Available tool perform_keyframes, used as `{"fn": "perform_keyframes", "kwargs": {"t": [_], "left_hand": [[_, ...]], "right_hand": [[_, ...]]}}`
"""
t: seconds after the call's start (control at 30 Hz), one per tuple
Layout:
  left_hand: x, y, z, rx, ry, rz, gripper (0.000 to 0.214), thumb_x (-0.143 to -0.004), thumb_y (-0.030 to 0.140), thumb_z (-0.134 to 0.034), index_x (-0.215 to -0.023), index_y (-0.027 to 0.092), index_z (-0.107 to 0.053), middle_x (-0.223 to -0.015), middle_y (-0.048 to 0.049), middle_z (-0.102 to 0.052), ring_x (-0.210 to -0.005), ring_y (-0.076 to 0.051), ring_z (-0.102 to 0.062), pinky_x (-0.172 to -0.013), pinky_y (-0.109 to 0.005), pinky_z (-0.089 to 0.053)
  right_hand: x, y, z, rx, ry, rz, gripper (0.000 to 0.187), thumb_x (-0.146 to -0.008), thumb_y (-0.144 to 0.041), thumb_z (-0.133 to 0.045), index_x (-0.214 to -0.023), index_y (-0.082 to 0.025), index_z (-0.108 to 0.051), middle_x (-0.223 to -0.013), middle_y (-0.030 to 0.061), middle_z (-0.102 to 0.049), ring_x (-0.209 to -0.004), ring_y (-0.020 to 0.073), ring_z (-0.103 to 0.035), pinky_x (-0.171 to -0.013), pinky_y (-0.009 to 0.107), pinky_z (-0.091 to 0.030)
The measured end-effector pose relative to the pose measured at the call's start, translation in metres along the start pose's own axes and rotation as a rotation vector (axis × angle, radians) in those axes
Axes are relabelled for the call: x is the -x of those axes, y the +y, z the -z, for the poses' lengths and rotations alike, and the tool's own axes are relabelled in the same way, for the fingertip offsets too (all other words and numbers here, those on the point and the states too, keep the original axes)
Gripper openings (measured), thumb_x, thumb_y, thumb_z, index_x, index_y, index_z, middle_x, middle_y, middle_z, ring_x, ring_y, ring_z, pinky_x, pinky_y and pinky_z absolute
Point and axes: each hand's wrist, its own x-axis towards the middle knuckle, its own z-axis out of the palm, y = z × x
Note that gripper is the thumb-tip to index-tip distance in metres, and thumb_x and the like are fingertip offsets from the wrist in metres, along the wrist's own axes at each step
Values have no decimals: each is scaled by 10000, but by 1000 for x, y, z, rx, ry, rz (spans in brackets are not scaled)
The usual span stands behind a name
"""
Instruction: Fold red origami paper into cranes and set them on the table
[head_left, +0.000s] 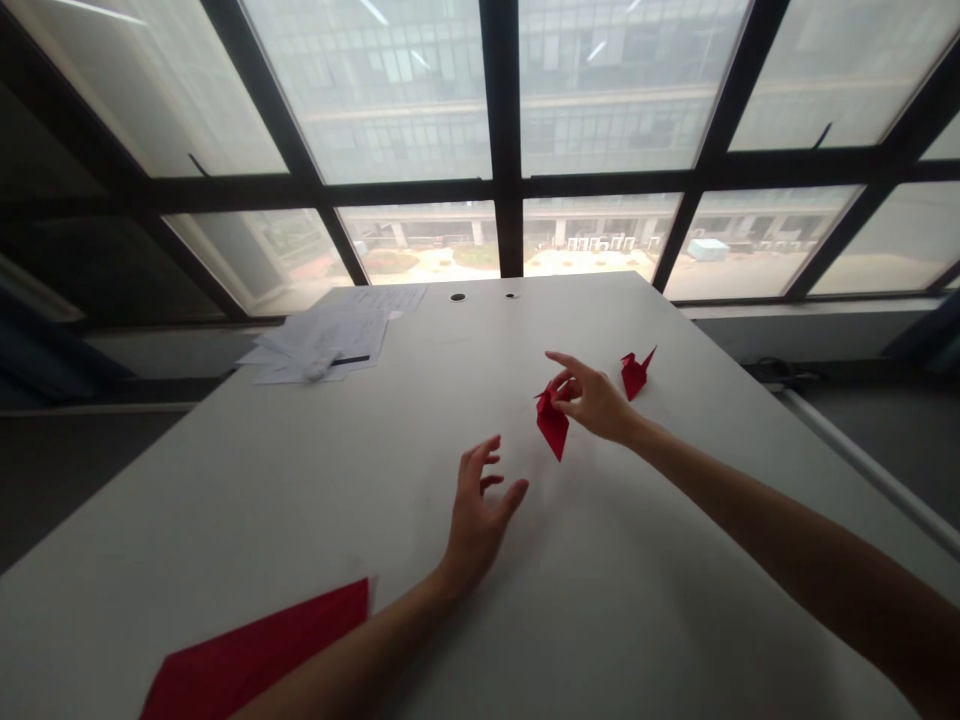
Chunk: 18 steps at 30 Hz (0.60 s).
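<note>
Between the thumb and fingers of my right hand [596,400] is a red origami crane [553,430], its pointed wing hanging down toward me. A second red paper crane [634,375] stands on the white table [420,420], just beyond and to the right of that hand. My left hand [480,510] hovers nearer to me with its fingers curved and apart, holding nothing. Under my left forearm, at the near left, lies a flat piece of red paper [262,645], partly hidden by the arm.
Loose printed sheets [330,330] are spread at the far left of the table, with a dark pen [350,360] and a crumpled clear wrapper on them. Two round holes [458,297] sit near the far edge. Large windows [420,240] stand beyond the table.
</note>
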Motion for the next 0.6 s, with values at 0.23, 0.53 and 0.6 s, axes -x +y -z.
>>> {"fn": "perform_keyframes", "kwargs": {"t": [0.23,0.53,0.6], "left_hand": [[-2,7,3,-156,-56,-222,293,-792,347,-780,-1065,266,-713,-1333,-84,-544,-1265,-293,-471,-1069,-477,-398],[-2,8,3,112,-176,-127,92,-861,276,-713,-892,200,-756,-934,-64,-695,-908,-221,-630,-846,-339,-493],[-2,8,4,156,-196,-99,127,-842,277,-734,-939,196,-739,-942,-62,-700,-896,-218,-633,-837,-333,-491]], "right_hand": [[57,-97,-19,-192,-182,74,667,-855,-108,-605,-1464,-314,-427,-983,27,-673,-776,141,-673,-731,300,-605],[67,-79,-14,-114,-217,-112,198,-800,-286,-762,-988,-227,-745,-918,24,-742,-841,191,-654,-784,348,-516],[70,-77,-15,-103,-225,-133,69,-841,-261,-714,-863,-213,-758,-834,9,-750,-775,172,-643,-741,322,-484]]}}
